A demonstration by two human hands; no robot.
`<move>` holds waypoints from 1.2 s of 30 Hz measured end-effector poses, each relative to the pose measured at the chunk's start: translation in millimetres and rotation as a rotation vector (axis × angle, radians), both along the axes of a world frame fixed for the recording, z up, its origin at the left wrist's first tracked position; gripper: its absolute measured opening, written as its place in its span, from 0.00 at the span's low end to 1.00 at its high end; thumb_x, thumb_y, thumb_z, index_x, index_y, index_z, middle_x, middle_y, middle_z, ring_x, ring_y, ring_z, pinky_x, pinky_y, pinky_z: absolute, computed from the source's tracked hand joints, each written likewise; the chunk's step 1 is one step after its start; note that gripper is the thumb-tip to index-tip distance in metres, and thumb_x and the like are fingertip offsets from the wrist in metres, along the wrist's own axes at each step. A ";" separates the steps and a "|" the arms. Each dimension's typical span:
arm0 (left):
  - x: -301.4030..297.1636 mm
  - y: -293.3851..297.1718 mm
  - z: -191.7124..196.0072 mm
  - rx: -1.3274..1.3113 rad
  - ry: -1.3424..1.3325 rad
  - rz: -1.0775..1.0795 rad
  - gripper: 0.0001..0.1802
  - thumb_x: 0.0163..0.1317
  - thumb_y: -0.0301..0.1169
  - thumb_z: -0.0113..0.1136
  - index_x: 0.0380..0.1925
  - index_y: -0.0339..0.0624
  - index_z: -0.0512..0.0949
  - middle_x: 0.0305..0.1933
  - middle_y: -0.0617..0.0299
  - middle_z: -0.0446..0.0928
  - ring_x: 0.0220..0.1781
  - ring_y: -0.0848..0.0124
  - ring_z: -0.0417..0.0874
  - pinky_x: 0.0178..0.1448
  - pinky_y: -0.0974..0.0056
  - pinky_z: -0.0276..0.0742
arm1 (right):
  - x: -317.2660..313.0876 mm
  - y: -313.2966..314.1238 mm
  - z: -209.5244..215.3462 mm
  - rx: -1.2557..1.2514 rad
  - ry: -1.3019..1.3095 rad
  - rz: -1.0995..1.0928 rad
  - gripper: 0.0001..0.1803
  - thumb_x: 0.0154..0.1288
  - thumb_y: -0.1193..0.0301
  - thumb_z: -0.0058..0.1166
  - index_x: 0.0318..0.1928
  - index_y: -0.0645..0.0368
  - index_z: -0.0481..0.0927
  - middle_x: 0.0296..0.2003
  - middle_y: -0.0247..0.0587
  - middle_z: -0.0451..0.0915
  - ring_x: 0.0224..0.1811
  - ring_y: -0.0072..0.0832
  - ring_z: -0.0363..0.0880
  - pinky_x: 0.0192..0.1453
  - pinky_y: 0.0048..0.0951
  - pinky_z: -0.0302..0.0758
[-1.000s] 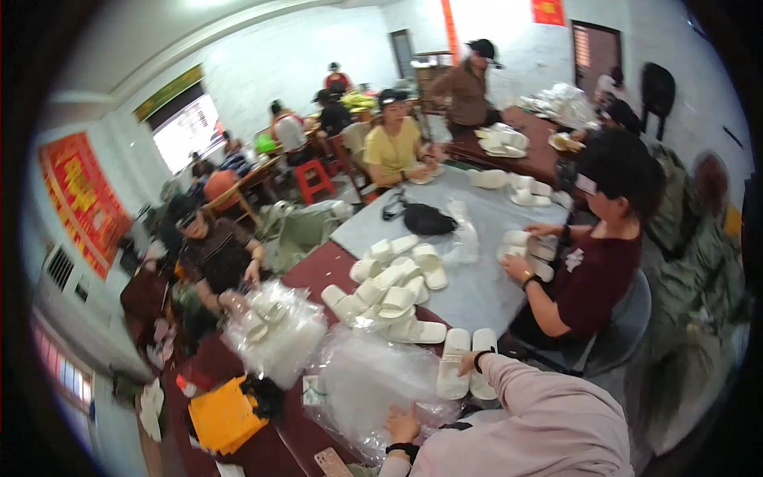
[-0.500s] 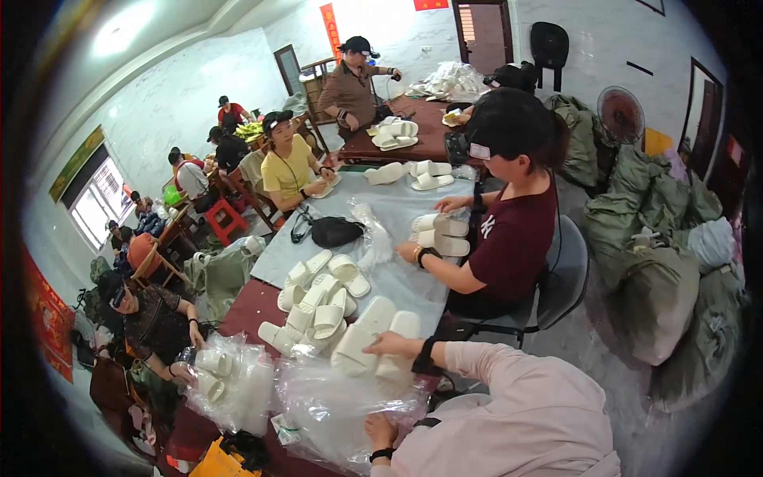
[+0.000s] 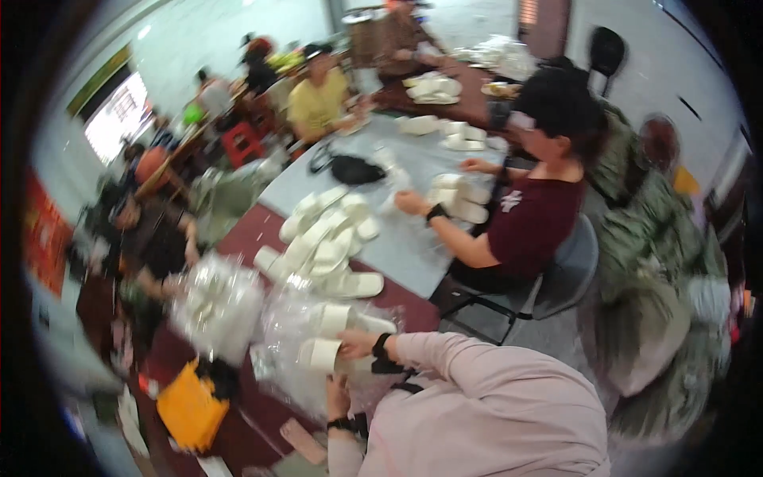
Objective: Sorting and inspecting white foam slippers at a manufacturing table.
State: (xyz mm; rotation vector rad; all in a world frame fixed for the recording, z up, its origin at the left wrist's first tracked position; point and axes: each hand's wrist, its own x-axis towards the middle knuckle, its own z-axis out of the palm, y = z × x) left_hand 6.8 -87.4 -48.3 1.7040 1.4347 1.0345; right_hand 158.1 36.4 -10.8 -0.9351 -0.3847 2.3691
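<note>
At the near edge of the table, my right hand is closed on a white slipper with a broad strap. A second white slipper lies beside it, farther away. Both are over or inside a clear plastic bag; motion blur hides how far in they are. My left hand is just below the held slipper, its fingers closed at the bag's edge. Beyond them is a heap of white slippers, with one slipper lying at its near side.
More plastic-wrapped slippers sit at left, near a person in dark clothes. A yellow packet and a pink phone-like slab lie nearby. Across the table, a person in maroon handles slippers. Stuffed green sacks line the right.
My right hand has brought the slippers left and down onto the bag. My left hand has come up close to the right one. The view has shifted and is more blurred.
</note>
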 end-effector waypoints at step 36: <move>29.1 7.5 -10.3 -0.653 -0.721 0.344 0.33 0.62 0.37 0.48 0.63 0.47 0.46 0.47 0.58 0.70 0.43 0.66 0.72 0.44 0.59 0.70 | 46.1 -46.9 95.4 1.305 -0.744 0.426 0.17 0.52 0.62 0.55 0.38 0.61 0.77 0.34 0.51 0.77 0.37 0.44 0.76 0.43 0.41 0.72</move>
